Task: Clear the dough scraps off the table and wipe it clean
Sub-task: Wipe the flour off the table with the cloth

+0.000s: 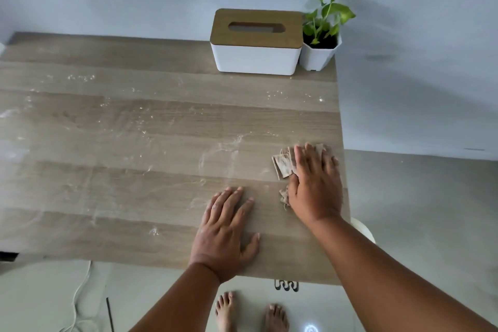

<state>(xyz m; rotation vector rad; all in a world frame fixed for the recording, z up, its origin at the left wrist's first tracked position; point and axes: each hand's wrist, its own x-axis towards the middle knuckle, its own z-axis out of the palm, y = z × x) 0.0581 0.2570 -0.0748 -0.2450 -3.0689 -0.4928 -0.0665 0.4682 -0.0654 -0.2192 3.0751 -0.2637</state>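
The dough scraps (pixel 283 166), flat brownish strips in a loose pile, are found on the table (pixel 134 143) near its right edge, at about four o'clock from the table's middle. They are covered in part by the right hand (pixel 314 186), which is laid flat over them with fingers straight and spread; nothing is gripped. A few smaller bits are seen at the heel of that hand, at its nine o'clock. The left hand (pixel 229 229) is rested palm down on the bare wood at about eight o'clock from the pile, near it, fingers likewise straight and holding nothing.

Flour streaks and crumbs (pixel 145 127) are spread across the surface toward ten and eleven o'clock. At twelve o'clock from the pile, by the far edge, a tissue box (pixel 256 43) with a wooden lid is set, and a potted plant (pixel 320 35) just beside it at its three o'clock.

The gathering step is judged to be in hand; wiping is not yet begun. Next, the pile would need to be swept together toward the edge or scooped up, and the strays collected, before a tissue is taken.
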